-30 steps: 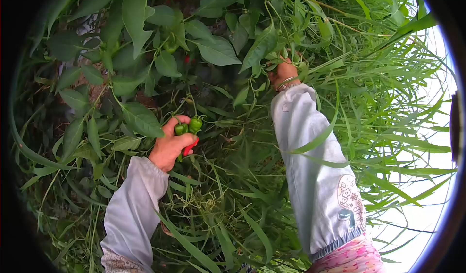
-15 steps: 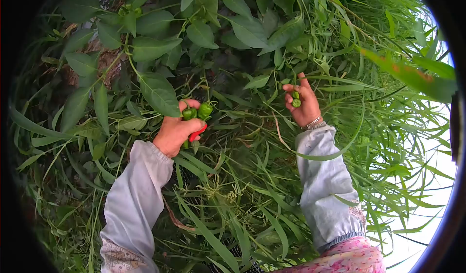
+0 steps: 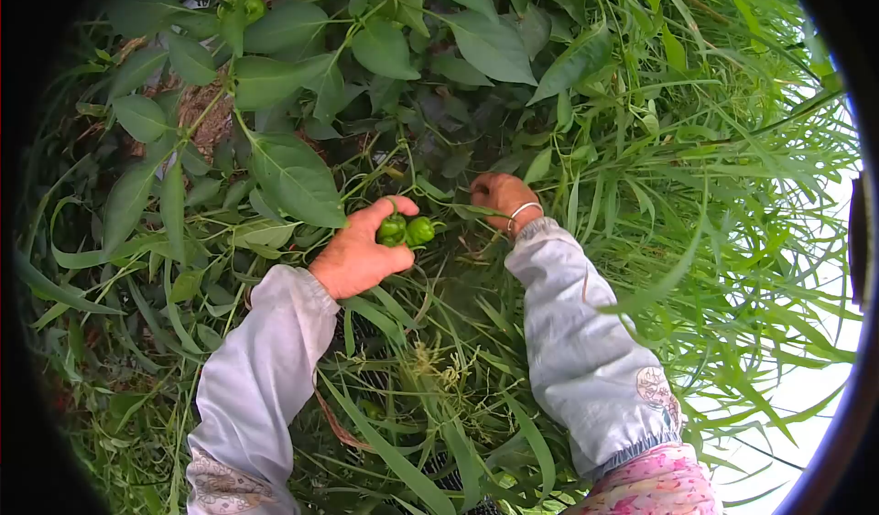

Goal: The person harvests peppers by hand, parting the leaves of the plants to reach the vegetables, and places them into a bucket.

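My left hand (image 3: 359, 251) is partly closed, its thumb and forefinger curved round small green peppers (image 3: 419, 231). Glossy and wrinkled, the peppers sit at the fingertips, below a thin plant stem. To the right, my right hand (image 3: 505, 195) is turned with its back to me, fingers curled in among the stems. What lies inside those fingers is hidden. A light bracelet (image 3: 525, 209) circles that wrist. Both forearms wear pale sleeve covers (image 3: 265, 350).
Broad pepper leaves (image 3: 298, 181) hang above and left of my left hand. Long grass blades (image 3: 678, 268) fill the right side. A dry brown leaf strip (image 3: 337, 421) and dark netting (image 3: 444, 469) lie low between the arms.
My right hand has moved left and turned over, hiding the green peppers that showed in it. My left hand has shifted slightly right and its grip looks wider; the red pepper no longer shows.
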### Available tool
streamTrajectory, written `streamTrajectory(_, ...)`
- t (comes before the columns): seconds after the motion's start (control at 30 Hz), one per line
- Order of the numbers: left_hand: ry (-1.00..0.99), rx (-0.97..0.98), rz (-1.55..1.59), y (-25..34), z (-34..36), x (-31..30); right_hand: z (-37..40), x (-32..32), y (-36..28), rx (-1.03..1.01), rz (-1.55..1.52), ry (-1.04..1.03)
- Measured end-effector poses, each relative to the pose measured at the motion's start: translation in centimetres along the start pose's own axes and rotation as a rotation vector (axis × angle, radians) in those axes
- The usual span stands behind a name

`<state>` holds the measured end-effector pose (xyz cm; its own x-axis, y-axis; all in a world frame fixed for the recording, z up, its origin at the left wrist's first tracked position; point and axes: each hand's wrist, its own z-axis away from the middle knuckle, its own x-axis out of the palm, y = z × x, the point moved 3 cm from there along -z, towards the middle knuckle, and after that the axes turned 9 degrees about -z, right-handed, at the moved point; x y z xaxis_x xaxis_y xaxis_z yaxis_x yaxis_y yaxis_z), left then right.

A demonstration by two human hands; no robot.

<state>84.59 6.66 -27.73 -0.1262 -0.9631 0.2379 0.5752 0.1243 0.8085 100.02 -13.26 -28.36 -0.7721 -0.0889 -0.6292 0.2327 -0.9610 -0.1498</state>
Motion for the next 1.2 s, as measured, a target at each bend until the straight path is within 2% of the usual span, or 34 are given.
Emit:
streamTrajectory(0.13, 0.058, 0.054, -0.421, 0.8, -0.8, 1.0, 3.3, 2.4, -3.6, 0.034, -0.447, -0.015)
streamTrajectory(0.23, 0.128, 0.175, -0.588, -0.5, -1.6, 1.5, 4.7, 4.1, -5.7, -0.283, -0.376, 0.276)
streamTrajectory(0.33, 0.140, 0.331, -0.672, -1.2, -1.3, 1.0, 5.8, 4.0, -6.7, -0.093, -0.199, 0.188)
streamTrajectory(0.43, -0.039, 0.097, -0.983, -0.2, -1.6, 1.2, 7.1, 3.9, -8.3, -0.005, -0.216, 0.075)
streamTrajectory(0.47, -0.007, 0.104, -1.071, -0.6, -2.1, 1.5, 6.8, 4.8, -7.7, -0.134, -0.252, 0.131)
streamTrajectory(0.53, 0.279, -0.164, -0.169, -4.7, -5.1, 2.5, 7.1, 4.9, -8.5, -0.205, -0.280, 0.177)
streamTrajectory(0.57, 0.248, 0.028, -0.419, -6.4, -5.6, 2.8, 7.3, 4.9, -9.0, -0.239, -0.293, 0.198)
streamTrajectory(0.6, 0.269, 0.234, -0.708, -6.5, -5.5, 2.8, 7.0, 5.1, -9.5, -0.095, -0.146, 0.026)
streamTrajectory(0.63, 0.340, 0.433, -0.957, -6.4, -5.2, 2.8, 7.2, 5.7, -8.9, -0.152, -0.318, -0.018)
streamTrajectory(0.67, 0.220, 0.319, -0.988, -7.6, -5.0, 2.3, 7.4, 6.7, -7.5, -0.216, -0.490, -0.058)
streamTrajectory(0.73, 0.010, 0.072, -0.991, -4.0, -3.4, 0.1, 8.5, 4.1, -7.7, 0.042, -0.821, -0.366)
streamTrajectory(0.77, 0.147, 0.154, -0.982, -6.5, -3.6, 0.0, 8.2, 3.7, -6.7, 0.088, -1.019, -0.249)
streamTrajectory(0.8, 0.263, 0.504, -1.100, -7.9, -3.3, -1.2, 7.3, 3.0, -5.7, 0.099, -1.159, -0.127)
streamTrajectory(0.87, 0.209, 0.515, -0.960, -6.9, -3.6, -2.6, 5.2, 1.5, -3.3, 0.115, -1.345, 0.086)
streamTrajectory(0.9, 0.045, 0.176, -0.717, -3.7, -3.3, -3.7, 4.0, 1.2, -2.1, 0.114, -1.393, 0.174)
streamTrajectory(0.93, -0.111, -0.159, -0.463, -2.5, -2.9, -4.0, 2.9, 1.5, -0.8, 0.127, -1.305, 0.211)
streamTrajectory(1.03, -0.166, 0.052, -0.310, -2.6, -3.2, -4.7, 1.7, 3.6, -0.8, 0.088, -1.192, 0.074)
streamTrajectory(1.07, -0.224, 0.031, -0.214, -2.3, -3.2, -4.8, 1.1, 4.9, -1.2, -0.052, -1.017, 0.013)
streamTrajectory(1.1, -0.226, 0.009, -0.208, -2.1, -3.2, -4.8, 1.1, 5.8, -2.1, -0.062, -0.905, 0.008)
streamTrajectory(1.17, -0.225, -0.042, -0.195, -2.0, -2.9, -4.6, 0.4, 8.0, -3.2, -0.026, -1.034, -0.132)
streamTrajectory(1.2, -0.146, -0.062, -0.148, -2.1, -2.8, -4.3, 0.2, 8.7, -4.0, -0.068, -1.063, -0.150)
